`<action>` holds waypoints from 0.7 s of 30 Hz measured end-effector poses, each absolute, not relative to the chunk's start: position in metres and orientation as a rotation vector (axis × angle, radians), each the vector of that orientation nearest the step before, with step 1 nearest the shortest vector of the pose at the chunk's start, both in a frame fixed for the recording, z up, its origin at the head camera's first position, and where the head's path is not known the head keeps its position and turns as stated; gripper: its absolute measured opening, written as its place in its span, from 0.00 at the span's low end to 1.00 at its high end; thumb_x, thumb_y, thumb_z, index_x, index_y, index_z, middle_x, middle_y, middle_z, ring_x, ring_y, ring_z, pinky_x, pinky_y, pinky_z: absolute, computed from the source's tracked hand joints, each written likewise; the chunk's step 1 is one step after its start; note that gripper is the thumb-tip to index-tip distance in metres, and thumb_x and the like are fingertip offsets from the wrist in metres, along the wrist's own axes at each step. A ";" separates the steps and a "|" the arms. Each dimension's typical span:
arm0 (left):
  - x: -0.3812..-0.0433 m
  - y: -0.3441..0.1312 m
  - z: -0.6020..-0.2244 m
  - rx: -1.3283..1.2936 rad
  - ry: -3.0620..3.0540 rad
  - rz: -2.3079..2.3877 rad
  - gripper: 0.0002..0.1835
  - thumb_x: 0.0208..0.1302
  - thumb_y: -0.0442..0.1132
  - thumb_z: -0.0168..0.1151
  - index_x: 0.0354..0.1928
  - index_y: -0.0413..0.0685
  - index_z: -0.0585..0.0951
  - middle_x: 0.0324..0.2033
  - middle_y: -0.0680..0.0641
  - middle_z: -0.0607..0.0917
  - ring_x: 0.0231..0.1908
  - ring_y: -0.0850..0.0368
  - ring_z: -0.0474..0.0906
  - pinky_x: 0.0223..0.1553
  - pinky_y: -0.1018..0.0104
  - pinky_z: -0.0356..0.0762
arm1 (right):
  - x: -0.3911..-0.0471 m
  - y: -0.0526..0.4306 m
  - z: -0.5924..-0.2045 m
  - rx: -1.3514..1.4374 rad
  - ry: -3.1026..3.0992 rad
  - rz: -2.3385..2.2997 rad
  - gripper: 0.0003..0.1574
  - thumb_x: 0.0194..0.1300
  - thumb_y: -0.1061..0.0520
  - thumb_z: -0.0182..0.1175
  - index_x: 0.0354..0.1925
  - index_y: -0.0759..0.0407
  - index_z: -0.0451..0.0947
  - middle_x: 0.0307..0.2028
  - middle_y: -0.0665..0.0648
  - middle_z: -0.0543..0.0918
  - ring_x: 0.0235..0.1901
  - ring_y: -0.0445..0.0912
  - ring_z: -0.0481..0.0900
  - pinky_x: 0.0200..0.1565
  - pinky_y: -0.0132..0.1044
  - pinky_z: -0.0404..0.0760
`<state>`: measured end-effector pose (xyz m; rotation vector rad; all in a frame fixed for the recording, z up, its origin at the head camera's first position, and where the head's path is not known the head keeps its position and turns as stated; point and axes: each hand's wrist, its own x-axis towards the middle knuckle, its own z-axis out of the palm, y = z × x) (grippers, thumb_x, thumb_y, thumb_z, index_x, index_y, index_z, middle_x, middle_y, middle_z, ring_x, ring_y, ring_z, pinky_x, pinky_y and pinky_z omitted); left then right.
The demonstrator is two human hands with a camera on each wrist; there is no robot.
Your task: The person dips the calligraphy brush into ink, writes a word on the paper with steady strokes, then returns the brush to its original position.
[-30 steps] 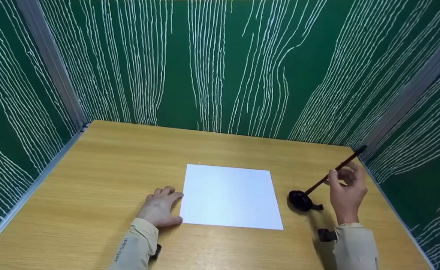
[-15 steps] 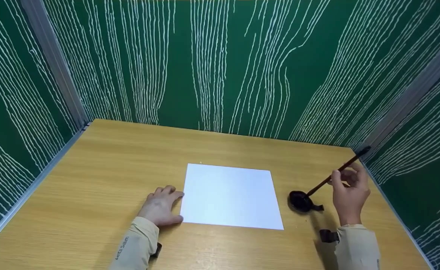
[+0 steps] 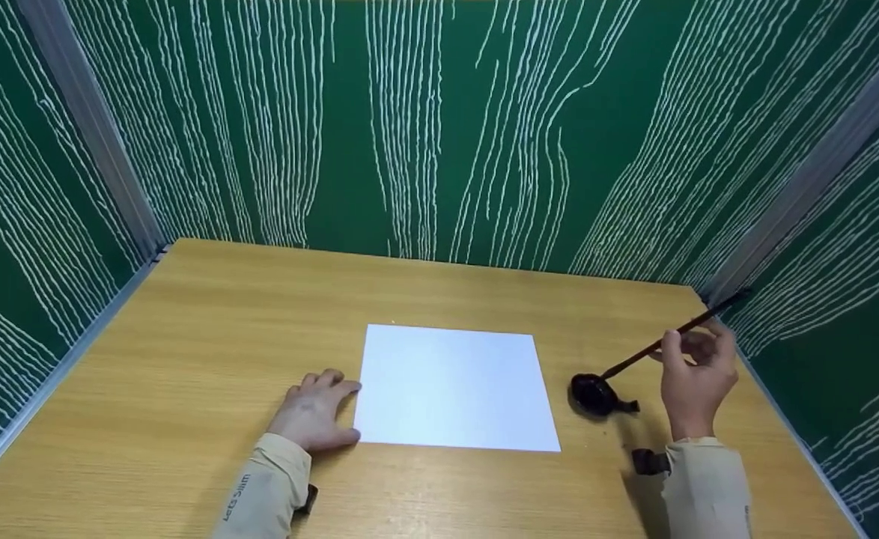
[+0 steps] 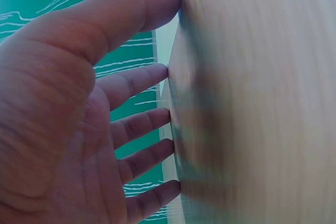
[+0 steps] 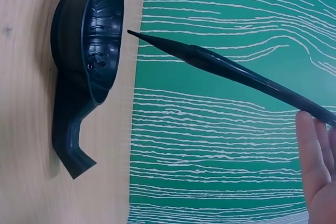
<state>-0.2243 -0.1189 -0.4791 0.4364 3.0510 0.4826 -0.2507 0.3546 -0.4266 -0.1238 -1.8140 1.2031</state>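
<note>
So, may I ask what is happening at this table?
A person's right hand holds a dark brush at a slant, its tip right by the rim of a black dish. The left hand rests on the table, at the left edge of a white sheet. No marks are visible on the sheet.

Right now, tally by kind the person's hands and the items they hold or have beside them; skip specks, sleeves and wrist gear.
White paper sheet: 1
Black dish: 1
Brush: 1
Hands (left hand and right hand): 2
Total: 5
</note>
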 end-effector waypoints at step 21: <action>-0.225 -0.118 -0.481 0.423 3.052 0.500 0.37 0.35 0.55 0.63 0.55 0.60 0.70 0.55 0.47 0.68 0.54 0.46 0.63 0.48 0.47 0.62 | -0.257 0.360 -0.437 -0.167 -1.817 1.210 0.19 0.57 0.55 0.55 0.48 0.49 0.67 0.32 0.51 0.76 0.29 0.44 0.77 0.30 0.28 0.78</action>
